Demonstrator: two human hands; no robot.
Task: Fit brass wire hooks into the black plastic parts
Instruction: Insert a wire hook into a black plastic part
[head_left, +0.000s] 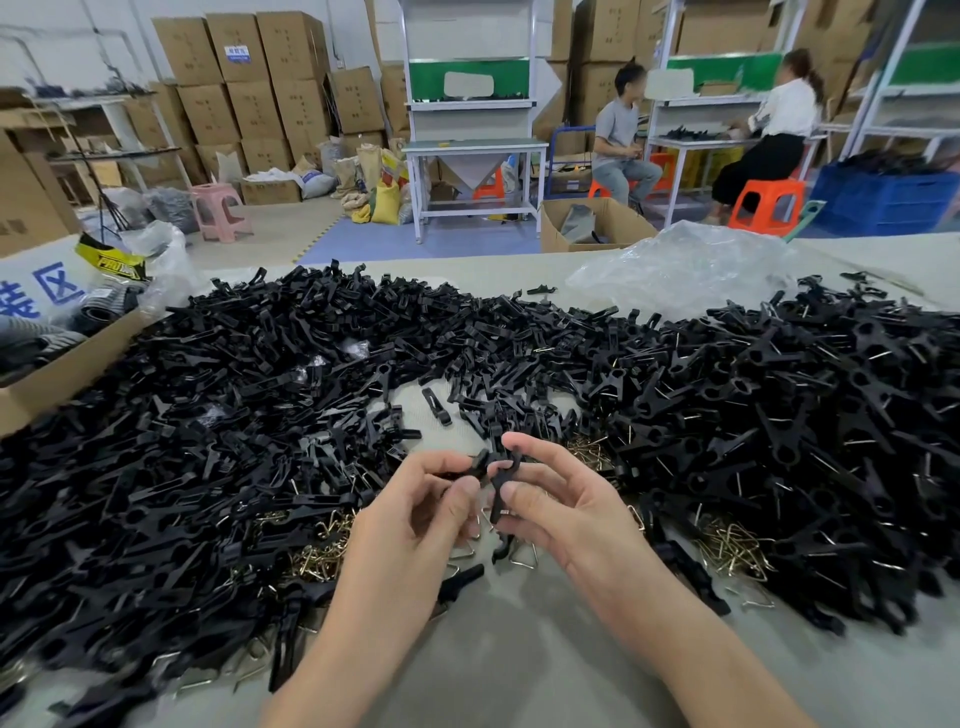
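Pinching black plastic parts (501, 470) between left hand (415, 512) and right hand (558, 499).

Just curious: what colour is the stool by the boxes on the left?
The stool is pale pink, seen in the head view.

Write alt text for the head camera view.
The left hand and right hand pinch black plastic parts together over a grey table. Around them lie heaps of black parts and loose brass wire hooks.
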